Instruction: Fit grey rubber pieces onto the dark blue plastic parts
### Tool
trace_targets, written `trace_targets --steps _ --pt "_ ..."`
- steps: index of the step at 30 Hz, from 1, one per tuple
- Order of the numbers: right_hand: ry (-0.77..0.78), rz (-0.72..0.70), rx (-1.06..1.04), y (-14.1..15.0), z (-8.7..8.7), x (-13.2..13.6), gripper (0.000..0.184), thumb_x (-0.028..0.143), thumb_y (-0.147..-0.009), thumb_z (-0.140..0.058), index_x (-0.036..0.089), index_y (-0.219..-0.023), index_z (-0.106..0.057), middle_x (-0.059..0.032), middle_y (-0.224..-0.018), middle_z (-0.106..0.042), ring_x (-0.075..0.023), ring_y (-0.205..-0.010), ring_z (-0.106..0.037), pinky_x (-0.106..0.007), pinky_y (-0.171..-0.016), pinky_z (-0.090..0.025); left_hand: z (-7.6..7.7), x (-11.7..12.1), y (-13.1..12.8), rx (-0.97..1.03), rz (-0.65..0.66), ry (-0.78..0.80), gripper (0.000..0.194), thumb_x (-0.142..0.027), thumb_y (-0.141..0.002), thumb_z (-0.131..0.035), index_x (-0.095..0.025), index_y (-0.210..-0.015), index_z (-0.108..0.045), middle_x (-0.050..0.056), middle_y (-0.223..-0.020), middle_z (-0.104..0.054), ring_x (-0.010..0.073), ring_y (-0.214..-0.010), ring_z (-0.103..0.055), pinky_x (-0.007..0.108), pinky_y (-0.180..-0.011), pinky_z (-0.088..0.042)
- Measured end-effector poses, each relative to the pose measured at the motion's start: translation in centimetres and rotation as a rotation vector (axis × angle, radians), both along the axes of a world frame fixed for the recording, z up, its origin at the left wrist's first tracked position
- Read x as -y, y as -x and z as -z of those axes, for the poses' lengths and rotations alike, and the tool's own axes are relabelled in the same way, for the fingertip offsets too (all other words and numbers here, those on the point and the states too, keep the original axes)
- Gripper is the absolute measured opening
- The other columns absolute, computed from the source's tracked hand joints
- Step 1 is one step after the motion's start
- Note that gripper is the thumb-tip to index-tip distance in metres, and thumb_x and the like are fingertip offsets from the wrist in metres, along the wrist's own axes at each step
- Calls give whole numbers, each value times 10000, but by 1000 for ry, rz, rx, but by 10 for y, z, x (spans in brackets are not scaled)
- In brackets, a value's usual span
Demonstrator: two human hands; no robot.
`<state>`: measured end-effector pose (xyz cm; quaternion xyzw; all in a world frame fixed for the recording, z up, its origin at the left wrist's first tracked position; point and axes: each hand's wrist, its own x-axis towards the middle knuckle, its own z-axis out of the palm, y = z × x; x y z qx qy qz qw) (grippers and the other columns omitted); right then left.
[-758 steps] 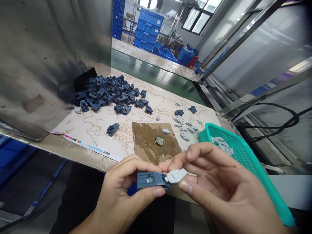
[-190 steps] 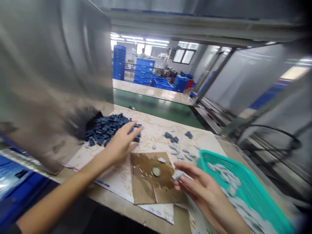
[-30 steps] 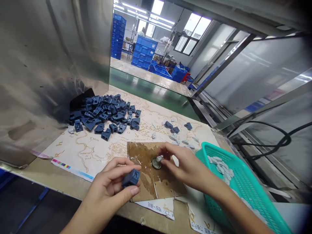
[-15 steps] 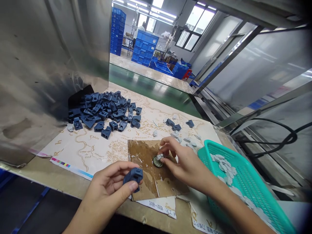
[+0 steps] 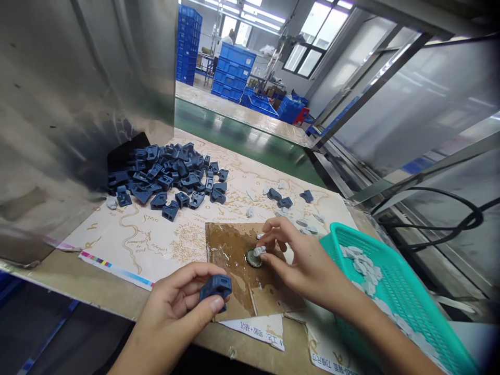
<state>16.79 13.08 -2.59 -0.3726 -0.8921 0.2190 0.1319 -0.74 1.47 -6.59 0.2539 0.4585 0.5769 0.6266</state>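
My left hand (image 5: pixel 177 307) is closed on a dark blue plastic housing (image 5: pixel 216 288), held just above the bench's near edge. My right hand (image 5: pixel 300 260) pinches a small light grey plastic piece (image 5: pixel 259 252) and presses its tip onto a round metal cap (image 5: pixel 253 258). The cap sits on a wet brown cardboard sheet (image 5: pixel 230 250). A heap of dark blue housings (image 5: pixel 167 174) lies at the back left of the bench. Loose grey pieces and a few blue ones (image 5: pixel 285 202) are scattered beyond my right hand.
A teal plastic basket (image 5: pixel 406 307) with several grey pieces stands at the right. A steel panel (image 5: pixel 78 104) walls the left side. A printed paper sheet (image 5: pixel 156 234) covers the bench. Black cables (image 5: pixel 441 219) run at the right. Blue crates (image 5: pixel 234 67) stand far behind.
My right hand has kept the grey piece on the metal cap, shifting only slightly. My left hand has turned the blue housing a little and stayed near the bench edge.
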Motion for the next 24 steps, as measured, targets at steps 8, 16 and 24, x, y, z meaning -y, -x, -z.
trace_targets --steps 8,16,24 --pt "24 3 8 1 -1 2 250 59 -745 -485 204 -925 -388 -25 -821 -602 -160 -691 -535 -255 -598 -395 -1 0 -2 1 -41 -17 177 -90 -648 -660 -217 -770 -677 -39 -752 -685 68 -738 -622 74 -681 -468" --pt "107 46 -115 1 -8 7 232 93 -754 -528 220 -906 -409 -13 -814 -594 -168 -716 -560 -292 -638 -433 7 -3 3 -22 37 -116 198 -87 -657 -670 -246 -773 -689 -46 -785 -684 72 -758 -621 81 -682 -469" --pt "792 103 -721 23 -23 52 343 126 -768 -622 268 -963 -377 -12 -832 -582 -198 -899 -604 -285 -733 -528 5 0 3 -126 36 -199 154 -129 -683 -656 -245 -779 -689 -40 -780 -658 80 -731 -594 99 -664 -466"
